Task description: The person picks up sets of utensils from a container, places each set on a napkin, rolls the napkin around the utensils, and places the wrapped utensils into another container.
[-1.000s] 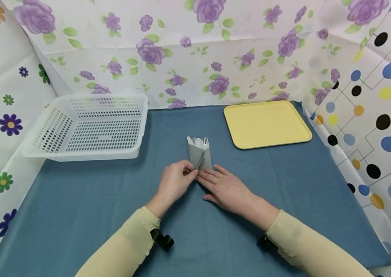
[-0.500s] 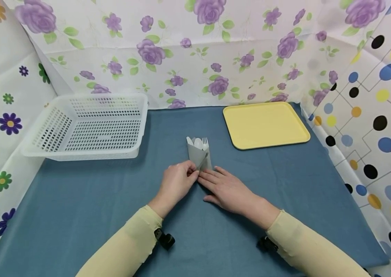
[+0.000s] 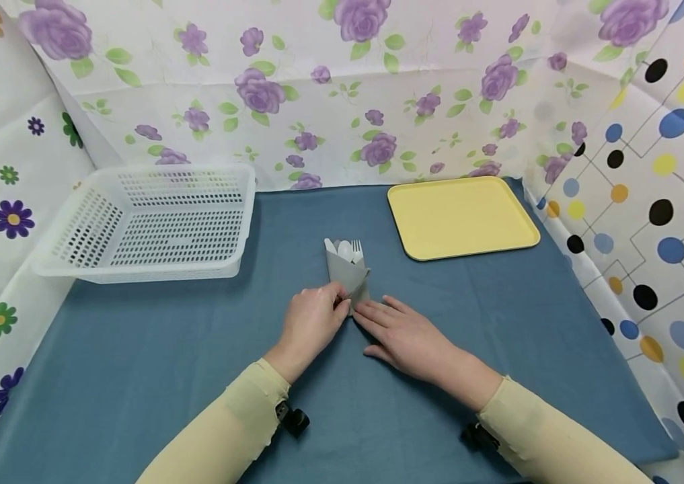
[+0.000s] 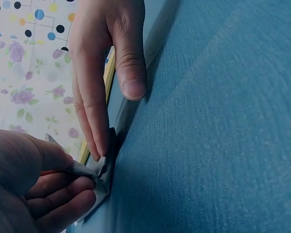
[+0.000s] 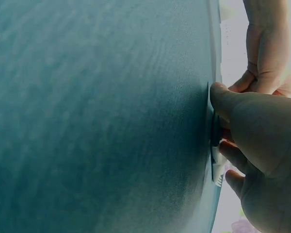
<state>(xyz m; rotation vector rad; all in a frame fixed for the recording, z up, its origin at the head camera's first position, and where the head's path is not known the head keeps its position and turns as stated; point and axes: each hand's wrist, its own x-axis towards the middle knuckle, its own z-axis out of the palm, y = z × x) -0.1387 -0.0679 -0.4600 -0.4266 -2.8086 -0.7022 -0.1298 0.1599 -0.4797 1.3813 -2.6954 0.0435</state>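
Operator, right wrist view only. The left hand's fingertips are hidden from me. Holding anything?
Observer: Yes, left wrist view shows the left hand pinching the gray napkin between thumb and fingers.
Operator: How many utensils stick out?
Observer: Three in the head view: a fork, a spoon and what looks like a knife.
Operator: Anything farther back, right side?
Observer: A yellow tray, lying on the blue cloth.

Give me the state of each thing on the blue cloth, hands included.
Grey napkin: folded
Fork: tucked in napkin, tines exposed
Spoon: tucked in napkin, bowl exposed
Third utensil: tip exposed
Left hand: pinching napkin
Right hand: fingers straight, tips at napkin's lower end
White basket: upright
Yellow tray: lying flat
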